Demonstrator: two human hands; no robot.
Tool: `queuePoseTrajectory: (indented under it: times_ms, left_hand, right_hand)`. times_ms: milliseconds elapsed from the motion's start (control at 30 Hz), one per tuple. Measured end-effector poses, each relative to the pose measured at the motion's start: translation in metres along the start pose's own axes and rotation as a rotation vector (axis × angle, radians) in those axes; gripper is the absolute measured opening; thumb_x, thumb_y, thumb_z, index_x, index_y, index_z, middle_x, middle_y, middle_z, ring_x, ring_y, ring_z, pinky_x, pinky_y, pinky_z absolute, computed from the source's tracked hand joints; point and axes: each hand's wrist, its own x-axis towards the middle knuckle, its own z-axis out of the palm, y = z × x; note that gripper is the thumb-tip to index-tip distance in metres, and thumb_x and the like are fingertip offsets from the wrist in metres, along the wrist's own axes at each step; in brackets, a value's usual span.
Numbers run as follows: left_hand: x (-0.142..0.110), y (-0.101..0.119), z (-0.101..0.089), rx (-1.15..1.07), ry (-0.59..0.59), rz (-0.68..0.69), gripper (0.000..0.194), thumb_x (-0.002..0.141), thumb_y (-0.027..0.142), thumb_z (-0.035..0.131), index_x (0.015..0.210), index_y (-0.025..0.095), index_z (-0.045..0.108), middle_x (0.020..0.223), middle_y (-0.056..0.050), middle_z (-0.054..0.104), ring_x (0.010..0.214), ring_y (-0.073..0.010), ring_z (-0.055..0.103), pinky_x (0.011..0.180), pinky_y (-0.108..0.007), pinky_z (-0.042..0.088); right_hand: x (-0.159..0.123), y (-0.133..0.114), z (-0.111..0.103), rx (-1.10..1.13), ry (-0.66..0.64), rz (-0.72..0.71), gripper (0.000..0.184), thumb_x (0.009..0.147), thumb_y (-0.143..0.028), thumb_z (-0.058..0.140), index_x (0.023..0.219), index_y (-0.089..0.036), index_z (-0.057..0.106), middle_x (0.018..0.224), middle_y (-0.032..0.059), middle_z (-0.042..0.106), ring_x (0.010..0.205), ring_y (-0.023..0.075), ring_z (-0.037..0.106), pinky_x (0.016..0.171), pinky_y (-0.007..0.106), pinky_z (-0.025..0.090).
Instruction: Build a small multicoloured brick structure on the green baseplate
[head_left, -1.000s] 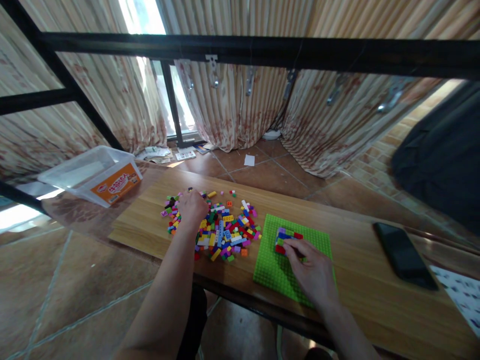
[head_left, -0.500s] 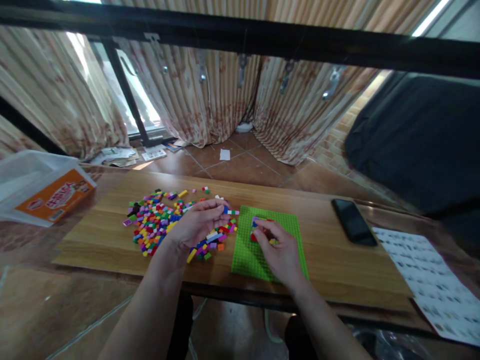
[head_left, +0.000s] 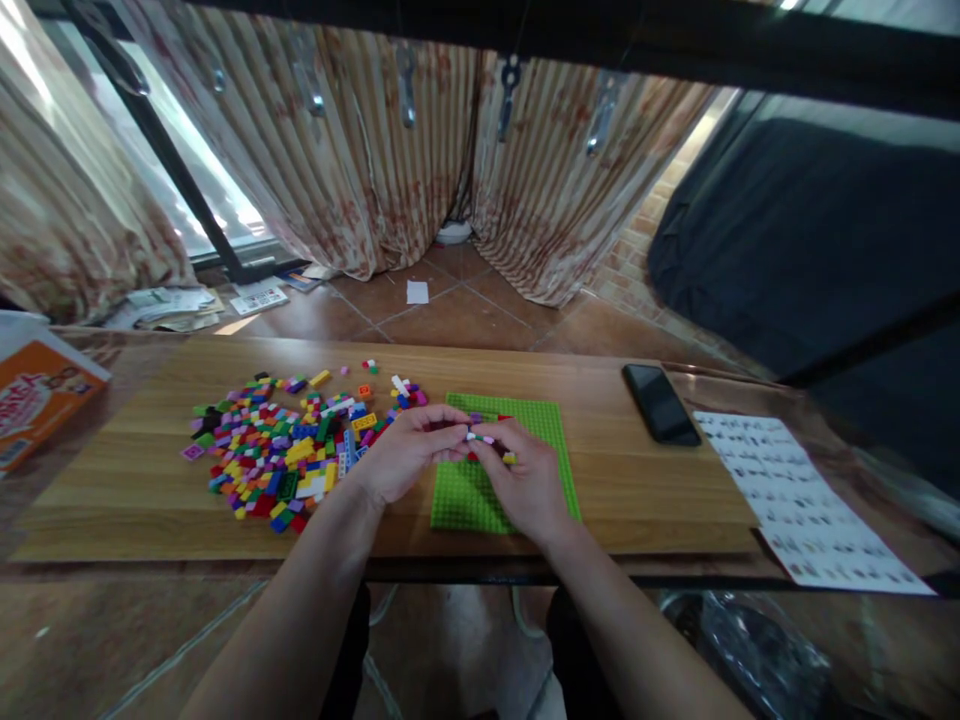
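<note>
My left hand (head_left: pixel 409 452) is closed in a pinch at the left edge of the green studded baseplate (head_left: pixel 469 505). My right hand (head_left: pixel 525 482) comes in over the plate, and its thumb and fingers meet the left fingertips. Between them is a short strip of small building bricks (head_left: pixel 482 438), with white, green and pink showing. Fingers cover part of the strip. Behind and below the fingers, bits of red brick (head_left: pixel 506 418) and yellow brick (head_left: pixel 510 458) show over the plate; my right hand mostly hides them.
Loose coloured bricks (head_left: pixel 255 440) lie in a wide heap left of the plate on the wooden table (head_left: pixel 615 510). To the right are a black phone (head_left: pixel 660 404) and a printed sheet (head_left: pixel 810 500). A box with an orange label (head_left: pixel 45 395) stands at the far left.
My left hand has moved right toward the plate, bringing the brick strip to my right hand's fingertips. More of the heap shows now. The whole view has shifted slightly.
</note>
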Motion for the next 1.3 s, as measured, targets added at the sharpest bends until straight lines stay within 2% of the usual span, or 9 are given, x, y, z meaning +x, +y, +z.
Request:
queuePoseTrajectory:
  times_ms: [133,300,400,567,800,900,1000,1100,1300]
  left_hand:
    - [-0.001,0.001,-0.002,0.085,0.020,-0.029,0.024,0.067,0.027,0.081,0.083,0.013,0.070,0.072,-0.003,0.070,0.065,-0.0102,0.063,0.067,-0.023,0.050]
    - [-0.002,0.002,-0.001,0.116,0.029,-0.061,0.022,0.066,0.027,0.080,0.078,0.012,0.070,0.066,-0.003,0.069,0.059,-0.0100,0.063,0.064,-0.023,0.051]
    - [-0.003,0.005,-0.005,0.112,0.068,-0.060,0.019,0.067,0.025,0.080,0.076,0.012,0.069,0.065,-0.002,0.067,0.058,-0.0098,0.062,0.062,-0.022,0.051]
    - [-0.008,0.020,-0.026,0.057,0.172,-0.022,0.019,0.065,0.020,0.080,0.078,0.012,0.068,0.064,-0.001,0.065,0.056,-0.0099,0.061,0.059,-0.023,0.052]
    - [-0.007,0.024,-0.037,-0.024,0.304,0.102,0.018,0.066,0.016,0.079,0.080,0.011,0.068,0.071,-0.002,0.067,0.063,-0.0102,0.063,0.067,-0.025,0.055]
    - [-0.006,0.022,-0.034,-0.038,0.300,0.093,0.018,0.066,0.012,0.077,0.082,0.010,0.068,0.074,-0.003,0.068,0.065,-0.0103,0.064,0.069,-0.024,0.055]
    - [-0.007,0.022,-0.031,-0.029,0.271,0.040,0.020,0.067,0.008,0.073,0.086,0.010,0.068,0.073,-0.003,0.069,0.065,-0.0116,0.066,0.067,-0.024,0.056]
    - [-0.008,0.022,-0.029,0.006,0.228,0.004,0.022,0.071,0.008,0.070,0.092,0.009,0.068,0.070,-0.003,0.069,0.062,-0.0116,0.066,0.064,-0.023,0.055]
    - [-0.005,0.014,-0.027,0.080,0.085,-0.028,0.025,0.073,0.014,0.074,0.097,0.012,0.067,0.075,-0.004,0.071,0.065,-0.0116,0.068,0.065,-0.022,0.053]
  right_hand:
    - [-0.001,-0.002,0.001,-0.127,-0.047,-0.073,0.014,0.093,-0.026,0.054,0.093,-0.022,0.067,0.085,0.0036,0.069,0.080,0.0165,0.064,0.074,0.028,0.050]
    - [-0.002,0.000,0.007,-0.157,-0.084,-0.074,0.015,0.095,-0.025,0.049,0.094,-0.021,0.064,0.088,0.0050,0.068,0.082,0.0173,0.063,0.075,0.029,0.049]
    - [-0.002,-0.001,0.009,-0.129,-0.063,-0.027,0.015,0.094,-0.025,0.049,0.094,-0.022,0.063,0.090,0.0050,0.068,0.082,0.0174,0.063,0.075,0.030,0.049]
    - [-0.001,-0.002,0.007,-0.036,0.021,0.098,0.015,0.092,-0.030,0.053,0.092,-0.022,0.066,0.088,0.0036,0.070,0.079,0.0172,0.065,0.072,0.030,0.051]
    - [-0.012,0.002,0.031,-0.241,-0.265,-0.077,0.014,0.092,-0.020,0.054,0.091,-0.022,0.068,0.085,0.0047,0.068,0.080,0.0179,0.064,0.074,0.029,0.050]
    - [-0.015,0.002,0.043,-0.257,-0.297,-0.081,0.016,0.092,-0.018,0.053,0.099,-0.021,0.067,0.092,0.0068,0.070,0.084,0.0194,0.065,0.078,0.031,0.051]
    - [-0.015,0.001,0.045,-0.190,-0.257,-0.065,0.024,0.091,-0.017,0.053,0.111,-0.021,0.064,0.103,0.0079,0.071,0.091,0.0196,0.067,0.084,0.032,0.052]
    - [-0.013,-0.002,0.039,-0.143,-0.166,-0.063,0.023,0.091,-0.019,0.052,0.110,-0.020,0.066,0.100,0.0078,0.072,0.090,0.0195,0.067,0.084,0.032,0.053]
    - [-0.007,-0.005,0.021,-0.045,0.007,0.064,0.024,0.091,-0.027,0.056,0.112,-0.023,0.065,0.094,0.0037,0.071,0.075,0.0147,0.065,0.074,0.029,0.053]
